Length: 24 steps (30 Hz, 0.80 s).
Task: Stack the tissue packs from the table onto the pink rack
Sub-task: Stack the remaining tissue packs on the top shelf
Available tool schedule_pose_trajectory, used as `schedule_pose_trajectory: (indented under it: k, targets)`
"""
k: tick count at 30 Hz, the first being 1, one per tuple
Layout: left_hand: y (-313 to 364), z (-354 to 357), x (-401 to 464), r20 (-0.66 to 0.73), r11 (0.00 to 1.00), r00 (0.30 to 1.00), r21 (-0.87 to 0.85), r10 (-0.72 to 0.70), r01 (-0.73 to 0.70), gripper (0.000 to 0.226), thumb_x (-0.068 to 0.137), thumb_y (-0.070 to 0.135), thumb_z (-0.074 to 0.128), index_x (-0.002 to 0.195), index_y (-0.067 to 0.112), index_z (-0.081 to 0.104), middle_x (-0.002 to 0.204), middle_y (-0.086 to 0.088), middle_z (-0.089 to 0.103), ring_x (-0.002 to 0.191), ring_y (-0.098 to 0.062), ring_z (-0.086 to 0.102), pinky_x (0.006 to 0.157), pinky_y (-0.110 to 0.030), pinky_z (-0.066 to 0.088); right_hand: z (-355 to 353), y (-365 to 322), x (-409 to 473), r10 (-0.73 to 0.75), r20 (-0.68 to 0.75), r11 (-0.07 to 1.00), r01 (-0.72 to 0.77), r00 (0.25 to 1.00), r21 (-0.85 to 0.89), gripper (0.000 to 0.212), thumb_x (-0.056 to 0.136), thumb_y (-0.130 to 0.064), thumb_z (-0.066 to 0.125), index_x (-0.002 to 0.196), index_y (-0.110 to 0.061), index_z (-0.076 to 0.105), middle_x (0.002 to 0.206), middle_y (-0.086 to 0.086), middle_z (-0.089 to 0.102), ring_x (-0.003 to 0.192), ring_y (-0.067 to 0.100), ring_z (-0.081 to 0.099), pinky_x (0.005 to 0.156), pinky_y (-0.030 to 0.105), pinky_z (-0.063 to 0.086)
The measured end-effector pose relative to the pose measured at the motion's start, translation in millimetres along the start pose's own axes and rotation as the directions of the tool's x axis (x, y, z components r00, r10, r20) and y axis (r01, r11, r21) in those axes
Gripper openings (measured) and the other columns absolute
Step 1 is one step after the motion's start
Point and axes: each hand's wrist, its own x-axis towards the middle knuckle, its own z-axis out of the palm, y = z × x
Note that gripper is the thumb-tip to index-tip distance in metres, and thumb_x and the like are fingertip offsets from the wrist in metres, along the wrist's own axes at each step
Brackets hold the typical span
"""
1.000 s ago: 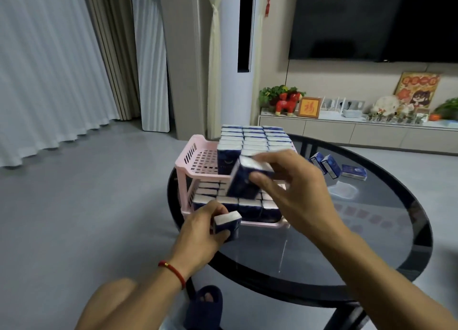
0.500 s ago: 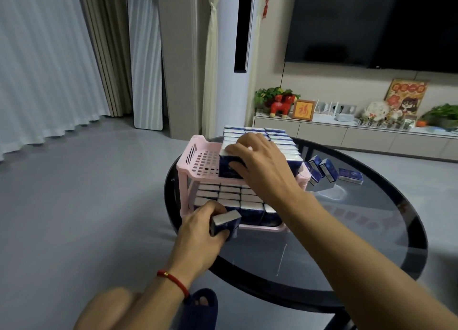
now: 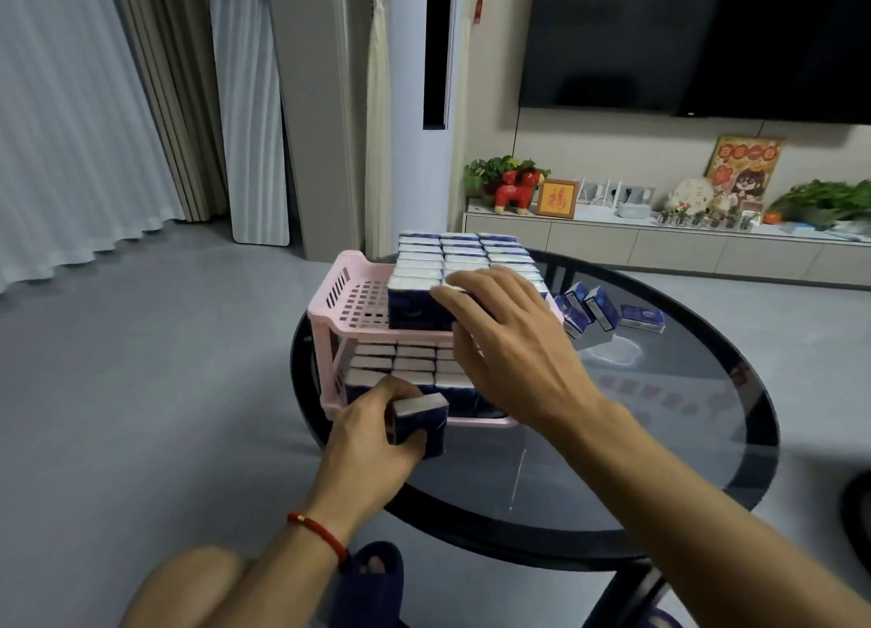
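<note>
While left hand (image 3: 372, 432) grips tissue pack (image 3: 421, 424), right hand (image 3: 509, 344) loosely open against pink rack (image 3: 346, 302).

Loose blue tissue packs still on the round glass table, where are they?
In the head view, the loose blue tissue packs sit on the round glass table, just right of the pink plastic rack, beyond the right hand.

The rack (image 3: 339, 316) stands on the table (image 3: 660, 439), left of centre frame. Packs fill its upper tier (image 3: 466, 255) and lower tier (image 3: 400, 363). Loose packs (image 3: 608, 309), apparently four, lie on the table right of the rack. A cabinet (image 3: 660, 250) runs behind, upper right.
</note>
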Motion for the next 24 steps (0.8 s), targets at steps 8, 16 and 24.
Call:
schedule_pose_trajectory:
  k: [8, 16, 24]
  targets:
    - [17, 64, 4, 0.221, 0.986, 0.974, -0.169, 0.049, -0.012, 0.026, 0.087, 0.016, 0.075, 0.106, 0.032, 0.067, 0.099, 0.010, 0.073, 0.094, -0.008, 0.069, 0.079, -0.023, 0.058, -32, 83, -128, 0.224, 0.190, 0.975, -0.218, 0.956, -0.051, 0.024, 0.090, -0.008, 0.062, 0.113, -0.014, 0.067, 0.113, 0.007, 0.067, 0.097, 0.025, 0.066, 0.078, 0.043, 0.059]
    - [43, 161, 34, 0.365, 0.986, 0.916, -0.065, 0.168, -0.155, 0.025, 0.100, 0.028, 0.062, 0.124, 0.029, 0.058, 0.119, 0.005, 0.063, 0.113, -0.010, 0.058, 0.097, -0.026, 0.052, 25, 169, -170, 0.695, 0.528, 0.655, -0.732, 0.488, -0.185, 0.048, 0.099, -0.028, 0.061, 0.145, -0.023, 0.047, 0.146, 0.006, 0.053, 0.116, 0.023, 0.061, 0.098, 0.042, 0.053]
    - [24, 198, 34, 0.141, 0.989, 0.981, -0.077, 0.133, -0.123, 0.023, 0.096, 0.046, 0.062, 0.117, 0.044, 0.052, 0.097, 0.011, 0.065, 0.090, -0.014, 0.061, 0.081, -0.035, 0.056, 129, 227, -118, 0.589, 0.537, 0.653, -0.747, 0.604, 0.124, 0.079, 0.098, -0.027, 0.064, 0.162, -0.033, 0.017, 0.170, -0.001, 0.014, 0.145, 0.028, 0.040, 0.118, 0.043, 0.035]
